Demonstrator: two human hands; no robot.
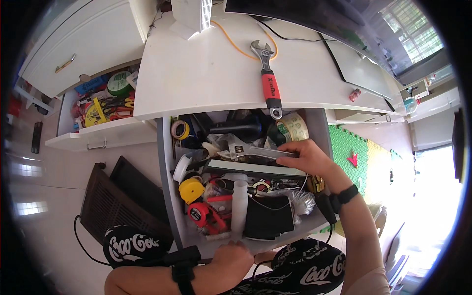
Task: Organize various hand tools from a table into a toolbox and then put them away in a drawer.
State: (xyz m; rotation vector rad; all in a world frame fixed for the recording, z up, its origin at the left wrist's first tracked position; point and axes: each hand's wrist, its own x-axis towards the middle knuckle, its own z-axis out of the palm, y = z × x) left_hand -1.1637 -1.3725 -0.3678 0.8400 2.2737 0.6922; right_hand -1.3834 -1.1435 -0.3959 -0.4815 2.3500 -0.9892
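My right hand (pixel 307 157) has its thumb and fingers closed on the handle of a silver adjustable wrench (pixel 255 151). The wrench lies across the contents of an open drawer (pixel 169 196), its jaw pointing left. My left hand (pixel 231 263) is curled against the drawer's front edge; its fingertips are hidden. Near that hand are a white tube (pixel 239 206), a red tape measure (pixel 199 214) and a black pouch (pixel 269 217). On the desk behind, a larger adjustable wrench (pixel 271 87) with a red and black grip lies with its handle end at the drawer.
A second open drawer (pixel 73 125) full of tools stands at the left. The white desk (pixel 196 73) carries a monitor (pixel 344 29), an orange cable (pixel 231 42) and a small red item (pixel 355 95). A dark brown slatted panel (pixel 115 201) lies on the floor, left of the drawer.
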